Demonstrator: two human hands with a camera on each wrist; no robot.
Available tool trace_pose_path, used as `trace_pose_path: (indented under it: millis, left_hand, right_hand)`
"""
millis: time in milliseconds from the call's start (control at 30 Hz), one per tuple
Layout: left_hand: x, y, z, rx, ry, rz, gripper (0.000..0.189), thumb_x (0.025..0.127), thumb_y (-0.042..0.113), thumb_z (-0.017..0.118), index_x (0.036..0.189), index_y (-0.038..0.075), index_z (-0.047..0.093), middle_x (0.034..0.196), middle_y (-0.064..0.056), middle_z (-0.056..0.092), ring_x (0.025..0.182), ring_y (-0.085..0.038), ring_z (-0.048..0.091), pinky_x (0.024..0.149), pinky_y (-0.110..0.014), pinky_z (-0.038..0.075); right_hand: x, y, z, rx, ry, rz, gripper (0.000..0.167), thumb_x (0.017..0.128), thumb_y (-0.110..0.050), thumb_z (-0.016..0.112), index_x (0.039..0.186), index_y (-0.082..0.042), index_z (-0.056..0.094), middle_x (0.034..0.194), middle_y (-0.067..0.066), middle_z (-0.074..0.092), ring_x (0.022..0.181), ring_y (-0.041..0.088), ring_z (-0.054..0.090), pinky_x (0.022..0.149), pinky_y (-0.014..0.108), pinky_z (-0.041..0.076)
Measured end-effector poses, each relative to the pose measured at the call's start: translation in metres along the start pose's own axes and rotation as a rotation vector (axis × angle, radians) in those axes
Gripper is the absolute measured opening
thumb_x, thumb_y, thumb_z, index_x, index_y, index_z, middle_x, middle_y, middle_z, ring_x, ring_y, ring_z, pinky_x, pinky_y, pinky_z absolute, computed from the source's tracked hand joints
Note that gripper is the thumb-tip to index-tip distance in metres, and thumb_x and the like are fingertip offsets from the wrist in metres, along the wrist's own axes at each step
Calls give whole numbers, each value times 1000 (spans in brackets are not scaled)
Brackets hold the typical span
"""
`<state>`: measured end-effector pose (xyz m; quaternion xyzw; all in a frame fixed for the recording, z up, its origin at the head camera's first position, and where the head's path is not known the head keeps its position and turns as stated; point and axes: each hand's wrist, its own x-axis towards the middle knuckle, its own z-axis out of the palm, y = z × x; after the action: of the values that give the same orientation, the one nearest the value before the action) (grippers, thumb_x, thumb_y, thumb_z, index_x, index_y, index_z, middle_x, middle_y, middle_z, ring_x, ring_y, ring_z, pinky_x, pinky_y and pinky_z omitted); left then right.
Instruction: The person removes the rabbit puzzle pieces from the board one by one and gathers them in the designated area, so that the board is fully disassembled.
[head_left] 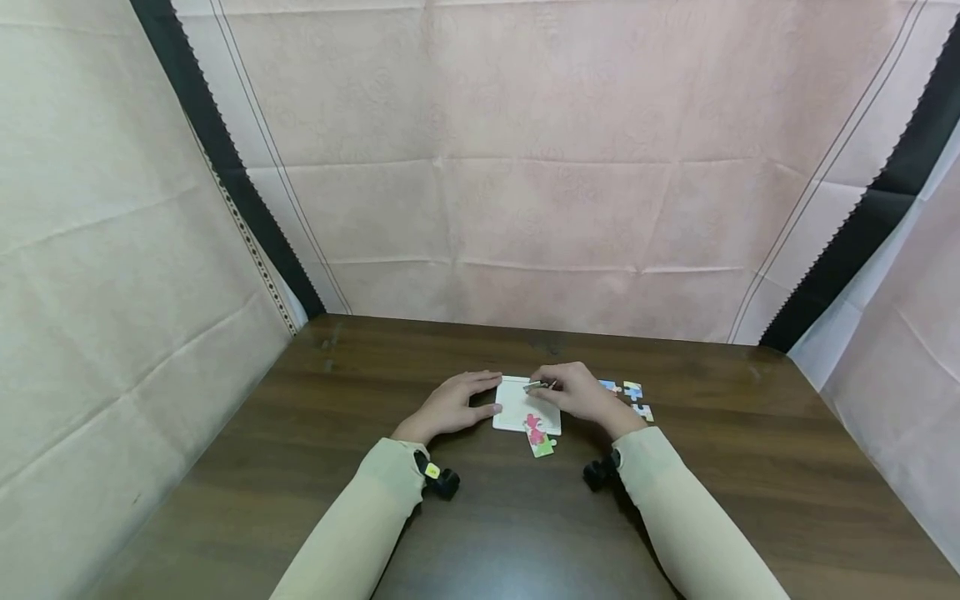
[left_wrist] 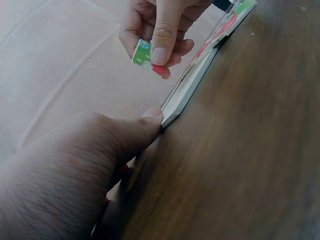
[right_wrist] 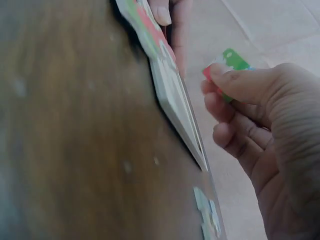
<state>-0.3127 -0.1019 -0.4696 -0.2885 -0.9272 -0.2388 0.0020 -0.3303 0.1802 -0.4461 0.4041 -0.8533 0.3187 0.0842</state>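
Observation:
A flat white puzzle tray (head_left: 513, 410) lies on the table. My right hand (head_left: 577, 392) is over its right side, pinching a green, red and blue jigsaw piece (left_wrist: 142, 52) between thumb and fingers. The right wrist view shows that piece held up above the tray, apart from it. On the tray's left, my left hand (head_left: 457, 403) rests with extended fingers, its thumb (left_wrist: 150, 120) touching the tray's edge. A pink and green jigsaw piece (head_left: 536, 435) overlaps the tray's front edge.
To the right of the tray lie several blue and white jigsaw pieces (head_left: 633, 390), partly behind my right hand. The brown wooden table (head_left: 300, 500) ends at a pale cloth backdrop (head_left: 555, 208), with cloth at both sides too.

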Motion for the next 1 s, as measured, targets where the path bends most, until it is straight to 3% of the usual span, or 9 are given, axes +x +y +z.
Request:
trace_pose_path:
  millis: [367,533,633,733,867,1000]
  left_hand:
    - [-1,2,1,1,-9,-3,64,98,55,57,154,26,44,158,4,40,147,-22,33,118,-49,26]
    - [-1,2,-1,2,-4,-3,64,99,54,58,154,26,44,158,4,41,147,-22,33,118,-49,26]
    - [-1,2,-1,1,-6,-4,63,99,54,58,154,26,44,158,4,41,147,-22,33,118,-49,26]
    - [-1,2,-1,3,-7,-6,64,98,55,57,154,27,44,158,4,40,147,-21,33,118,-49,26]
    - [-1,1,-1,5,-1,-3,64,98,54,58,154,26,45,158,4,41,147,-22,33,118,-50,26]
    - [0,1,0,5,1,-4,63,98,55,58,153,27,45,158,4,41,147,-22,33,118,-50,26]
  right_hand:
    - [-23,2,-29,84,-44,143,20,101,-14,63,119,-13,71,93,-2,73,75,15,65,64,29,53]
    - [-43,3,-49,142,-92,221,11,99,-17,67,110,-15,70,93,-3,75,79,17,69,65,28,54]
    - [-56,3,-59,140,-145,245,8,99,-19,68,103,-18,74,92,-3,75,73,15,65,60,28,53]
    - [-66,1,-66,135,-211,264,10,99,-21,67,101,-21,77,92,-5,74,74,13,61,64,27,53]
    - [-71,-4,-69,125,-294,233,11,99,-18,67,99,-22,78,94,-8,73,82,12,61,72,29,53]
    - [-70,-7,-65,40,-305,140,10,97,-15,69,99,-18,78,94,-10,73,80,7,60,69,27,52]
